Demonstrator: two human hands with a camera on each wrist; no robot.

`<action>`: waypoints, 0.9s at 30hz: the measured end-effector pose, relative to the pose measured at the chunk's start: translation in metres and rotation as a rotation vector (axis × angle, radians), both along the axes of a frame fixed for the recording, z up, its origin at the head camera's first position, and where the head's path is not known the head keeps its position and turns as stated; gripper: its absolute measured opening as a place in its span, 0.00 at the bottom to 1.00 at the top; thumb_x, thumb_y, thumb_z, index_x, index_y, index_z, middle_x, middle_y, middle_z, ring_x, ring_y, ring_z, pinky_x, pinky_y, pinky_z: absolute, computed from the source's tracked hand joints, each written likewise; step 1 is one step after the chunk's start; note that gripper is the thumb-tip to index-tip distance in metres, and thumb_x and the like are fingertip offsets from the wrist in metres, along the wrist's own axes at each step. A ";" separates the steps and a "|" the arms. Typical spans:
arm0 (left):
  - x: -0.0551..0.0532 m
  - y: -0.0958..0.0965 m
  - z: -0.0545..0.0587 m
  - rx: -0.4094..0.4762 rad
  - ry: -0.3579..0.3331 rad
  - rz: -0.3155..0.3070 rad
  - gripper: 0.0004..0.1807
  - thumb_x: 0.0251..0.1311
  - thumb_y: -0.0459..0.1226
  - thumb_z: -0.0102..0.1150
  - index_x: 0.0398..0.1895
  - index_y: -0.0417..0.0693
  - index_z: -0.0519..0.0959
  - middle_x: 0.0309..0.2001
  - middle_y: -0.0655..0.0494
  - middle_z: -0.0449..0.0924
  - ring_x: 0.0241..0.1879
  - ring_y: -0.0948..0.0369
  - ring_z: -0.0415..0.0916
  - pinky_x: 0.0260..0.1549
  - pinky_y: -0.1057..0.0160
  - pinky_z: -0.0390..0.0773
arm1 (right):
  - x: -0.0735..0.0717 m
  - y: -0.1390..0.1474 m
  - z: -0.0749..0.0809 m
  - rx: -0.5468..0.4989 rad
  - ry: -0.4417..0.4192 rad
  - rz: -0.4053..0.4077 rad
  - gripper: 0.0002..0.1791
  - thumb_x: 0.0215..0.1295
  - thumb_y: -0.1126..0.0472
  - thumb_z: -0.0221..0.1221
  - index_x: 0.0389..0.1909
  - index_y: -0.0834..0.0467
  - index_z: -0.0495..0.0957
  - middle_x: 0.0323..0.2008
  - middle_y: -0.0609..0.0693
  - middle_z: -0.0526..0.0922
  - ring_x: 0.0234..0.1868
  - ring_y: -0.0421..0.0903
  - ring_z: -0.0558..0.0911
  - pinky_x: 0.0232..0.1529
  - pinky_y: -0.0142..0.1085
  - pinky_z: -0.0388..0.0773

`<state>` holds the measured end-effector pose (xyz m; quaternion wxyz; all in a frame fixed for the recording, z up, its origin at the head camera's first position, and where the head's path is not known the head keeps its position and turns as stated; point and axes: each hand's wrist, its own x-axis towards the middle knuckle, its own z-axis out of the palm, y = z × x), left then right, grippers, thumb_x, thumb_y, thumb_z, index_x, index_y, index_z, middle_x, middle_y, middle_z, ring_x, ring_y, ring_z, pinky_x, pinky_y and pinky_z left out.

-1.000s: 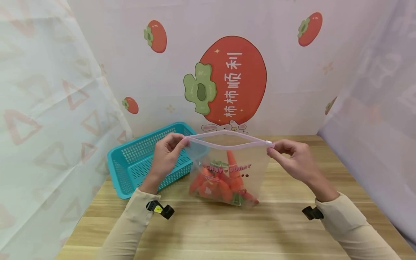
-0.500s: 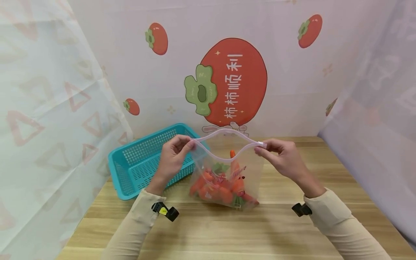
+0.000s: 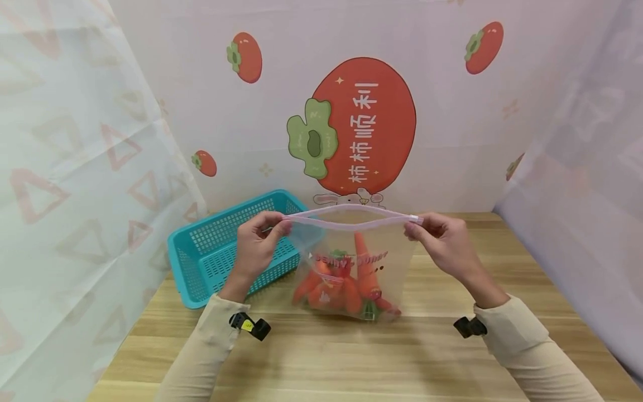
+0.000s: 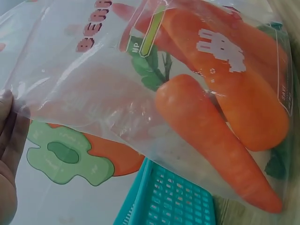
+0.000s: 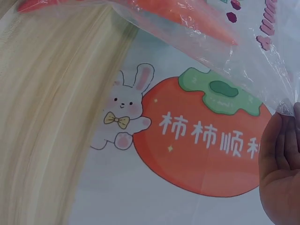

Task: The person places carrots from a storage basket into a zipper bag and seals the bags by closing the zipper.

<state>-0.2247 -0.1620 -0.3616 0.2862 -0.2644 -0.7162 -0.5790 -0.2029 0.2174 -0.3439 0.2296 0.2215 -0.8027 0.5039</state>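
A clear slider zip bag [image 3: 397, 268] with a pink-white rim hangs upright between both hands, its mouth parted in a narrow slit. Inside it lie several orange carrots [image 4: 220, 145] with green tops, gathered low in the bag. My left hand [image 3: 257, 245] pinches the rim's left corner between thumb and fingers. My right hand [image 3: 444, 243] pinches the right corner, close to the white slider [image 3: 413, 218]. In the right wrist view, a carrot [image 5: 187, 21] shows through the plastic above my right hand.
A turquoise perforated basket [image 3: 188, 290] stands behind and left of the bag on the wooden table [image 3: 321, 357]. A white printed cloth [image 3: 442, 167] rises along the back, with more cloth at both sides.
The bag's mouth first widened as the hands came closer together. Now the hands are farther apart again, and the mouth has narrowed with the rim pulled straighter.
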 end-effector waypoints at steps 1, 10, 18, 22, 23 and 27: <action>0.000 -0.001 -0.001 -0.003 -0.011 0.008 0.04 0.68 0.26 0.65 0.43 0.35 0.85 0.38 0.38 0.86 0.35 0.70 0.85 0.36 0.70 0.88 | 0.000 0.001 0.000 0.007 -0.005 -0.014 0.05 0.68 0.69 0.69 0.36 0.69 0.87 0.28 0.43 0.89 0.28 0.34 0.87 0.30 0.28 0.85; 0.015 -0.008 0.016 -0.041 -0.051 0.038 0.03 0.70 0.26 0.63 0.40 0.31 0.82 0.34 0.40 0.82 0.29 0.66 0.79 0.31 0.70 0.85 | 0.006 0.010 0.014 0.069 -0.046 -0.004 0.04 0.67 0.68 0.70 0.32 0.61 0.89 0.25 0.43 0.88 0.25 0.35 0.84 0.24 0.26 0.78; 0.017 -0.014 0.020 -0.127 -0.311 0.080 0.08 0.75 0.34 0.61 0.42 0.35 0.82 0.33 0.43 0.82 0.29 0.64 0.79 0.33 0.70 0.85 | -0.002 0.006 0.010 0.076 -0.218 0.030 0.08 0.72 0.61 0.68 0.38 0.62 0.89 0.26 0.42 0.87 0.28 0.36 0.83 0.31 0.28 0.82; 0.015 -0.019 0.016 -0.123 -0.374 0.025 0.10 0.77 0.36 0.59 0.45 0.35 0.82 0.34 0.43 0.82 0.31 0.61 0.80 0.36 0.68 0.86 | -0.004 0.005 0.004 0.028 -0.234 0.039 0.10 0.72 0.62 0.67 0.38 0.66 0.88 0.27 0.41 0.88 0.29 0.36 0.86 0.34 0.29 0.86; 0.015 -0.020 0.016 -0.113 -0.374 0.010 0.11 0.77 0.37 0.59 0.46 0.35 0.82 0.34 0.44 0.82 0.31 0.60 0.81 0.37 0.68 0.86 | -0.004 0.004 0.003 0.018 -0.232 0.039 0.10 0.72 0.61 0.67 0.37 0.66 0.88 0.27 0.40 0.88 0.29 0.36 0.86 0.35 0.29 0.86; 0.016 -0.022 0.017 -0.079 -0.378 -0.035 0.12 0.77 0.39 0.60 0.47 0.37 0.82 0.34 0.51 0.84 0.33 0.60 0.82 0.40 0.67 0.87 | 0.000 0.005 0.002 -0.018 -0.236 0.054 0.11 0.73 0.60 0.67 0.37 0.66 0.87 0.27 0.40 0.88 0.30 0.37 0.86 0.37 0.30 0.86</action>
